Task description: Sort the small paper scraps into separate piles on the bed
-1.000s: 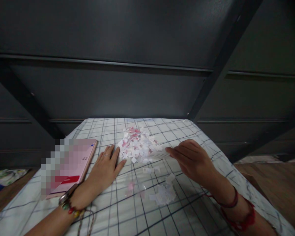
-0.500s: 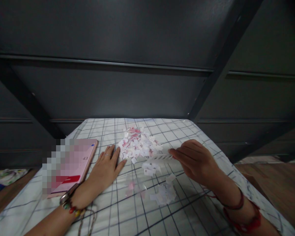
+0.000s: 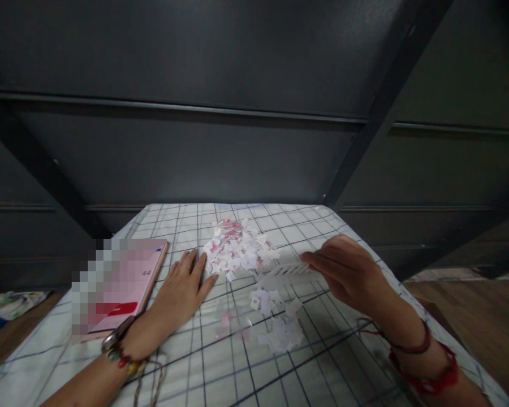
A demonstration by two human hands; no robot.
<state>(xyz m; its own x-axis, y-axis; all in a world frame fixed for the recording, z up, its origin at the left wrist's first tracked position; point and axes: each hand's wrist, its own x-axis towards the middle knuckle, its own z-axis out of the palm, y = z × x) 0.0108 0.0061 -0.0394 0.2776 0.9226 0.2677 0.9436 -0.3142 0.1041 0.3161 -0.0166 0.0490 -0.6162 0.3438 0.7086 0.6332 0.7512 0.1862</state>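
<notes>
My right hand (image 3: 352,277) pinches the end of a white slotted plastic tool (image 3: 284,271), held low over the cloth with its slanted slots pointing left. Its exact kind is blurred. Under and in front of it lie loose white paper scraps (image 3: 263,301), and a nearer small heap of scraps (image 3: 282,334). Flat on the table, fingers spread, my left hand (image 3: 180,285) rests beside the big pile of white and pink paper scraps (image 3: 240,249), thumb and fingertips close to its left edge. It holds nothing.
A pink-screened device (image 3: 131,277) showing 44 lies left of my left hand. Clear plastic film (image 3: 233,325) with pinkish patches is on the checked tablecloth (image 3: 186,362). Dark panels (image 3: 220,158) stand behind the table's far edge.
My right hand has drawn slightly right with the slotted tool, and the scraps under it have shifted towards the nearer heap. The number on the screen went from 43 to 44.
</notes>
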